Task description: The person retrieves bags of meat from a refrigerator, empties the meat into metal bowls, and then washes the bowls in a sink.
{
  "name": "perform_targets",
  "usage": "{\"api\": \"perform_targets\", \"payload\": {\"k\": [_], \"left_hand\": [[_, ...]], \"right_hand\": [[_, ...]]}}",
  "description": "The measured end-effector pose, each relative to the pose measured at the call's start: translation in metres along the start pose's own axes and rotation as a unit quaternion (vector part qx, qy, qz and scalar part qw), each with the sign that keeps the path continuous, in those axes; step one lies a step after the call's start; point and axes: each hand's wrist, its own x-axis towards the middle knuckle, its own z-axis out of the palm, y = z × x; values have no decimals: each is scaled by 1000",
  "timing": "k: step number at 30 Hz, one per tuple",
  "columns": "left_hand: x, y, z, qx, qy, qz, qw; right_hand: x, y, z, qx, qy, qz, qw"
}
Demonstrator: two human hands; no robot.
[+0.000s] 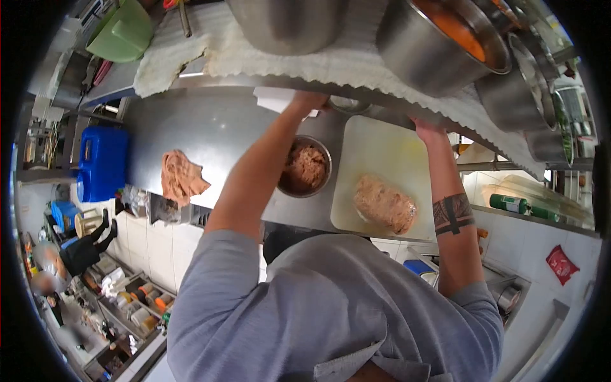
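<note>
the step in hand looks like a reach with both arms to the far edge of the counter (pixel 210 118), in under a shelf (pixel 356 89) that carries steel pots (pixel 439 44). the left hand (pixel 310 100) is at the far edge, beside a white sheet or box (pixel 280 100) and near a small metal bowl (pixel 349 105); its fingers are mostly hidden, so i can't tell whether they are apart, together or clamped on something. the right hand (pixel 430 129) is by the far right corner of the cutting board (pixel 356 143), its fingertips lost behind the shelf lip, so i can't tell their state or whether they touch anything. a meat roll (pixel 385 204), seemingly in clear film, lies on the board by its near edge, well apart from both hands. just left of the board, toward the counter's near edge, a round metal bowl holds minced meat (pixel 307 167), partly behind the left forearm. a crumpled pinkish cloth-like piece (pixel 181 177) lies near the same edge, farther left, with a blue jerrycan (pixel 102 164) at the left end. as i judge it, any next move calls for keeping the wrists low under the shelf lip and the left forearm clear of the mince.
</note>
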Motion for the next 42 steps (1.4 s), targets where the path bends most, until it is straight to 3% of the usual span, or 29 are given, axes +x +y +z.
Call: {"api": "perform_targets", "payload": {"k": [1, 2, 3, 4, 5, 7, 11, 13, 14, 15, 17, 18, 20, 22, 24, 25, 27, 30, 32, 33, 35, 36, 38, 40, 42], "left_hand": [[-38, 12, -30, -5, 26, 5, 1000], [-48, -9, -41, -160, 79, -38, 983], [-66, -30, -55, -231, 137, -74, 960], [-100, -11, -82, -186, 155, -81, 967], [-133, 4, -100, -208, 200, -88, 953], [-174, -34, -118, -240, 239, -114, 934], [-248, -103, -114, -273, 276, -199, 900], [-272, -125, -100, -311, 282, -212, 882], [-283, -134, -93, -327, 279, -220, 876], [-291, -138, -89, -332, 275, -220, 875], [-308, -137, -80, -403, 237, -263, 844], [-321, -130, -80, -413, 129, -282, 856], [-340, -130, -53, -434, -44, -237, 868], [-351, -126, -15, -452, -85, -145, 876], [-352, -119, 3, -459, -20, -42, 887], [-355, -113, 0, -464, -24, -42, 884], [-359, -99, -20, -645, -72, -63, 759], [-379, -122, -35, -694, -66, -20, 717], [-402, -136, -48, -708, -34, -15, 706], [-416, -143, -55, -706, -18, -25, 707], [-446, -143, -72, -704, 29, -30, 709], [-460, -149, -76, -704, 57, -27, 707], [-492, -160, -80, -725, 39, -51, 685], [-523, -164, -82, -732, 105, -68, 670], [-551, -195, -72, -734, 144, -75, 660]], "right_hand": [[9, -18, 11, 122, 18, 27, 992], [10, -37, 17, 284, 3, 131, 950], [13, -87, 15, 475, 36, 240, 846], [16, -145, 11, 602, 101, 331, 720], [20, -178, 18, 605, 95, 332, 718], [25, -220, 31, 531, 104, 408, 735], [5, -194, 64, 425, 105, 437, 786], [-29, -227, 51, 144, 103, 305, 936], [-48, -260, 45, 174, 6, 270, 947], [-67, -294, 46, 201, -90, 234, 947], [-113, -308, 88, 89, -193, 170, 962], [-120, -337, 87, 82, -192, 172, 963], [-124, -402, 72, 48, -270, 299, 914], [-145, -407, 81, 86, -226, 308, 920], [-163, -430, 85, 126, -185, 320, 921], [-164, -456, 78, 100, -195, 309, 926], [-162, -503, 67, 65, -208, 295, 930], [-158, -562, 72, -1, -265, 287, 921], [-162, -597, 86, -86, -129, 26, 988], [-158, -617, 91, -76, -139, 17, 987], [-143, -650, 104, -46, -146, -198, 968], [-140, -656, 116, -31, -157, -219, 963], [-133, -664, 148, 16, -352, -335, 874], [-126, -689, 191, 41, -411, -401, 818], [-116, -731, 234, -50, -692, -376, 614]]}}
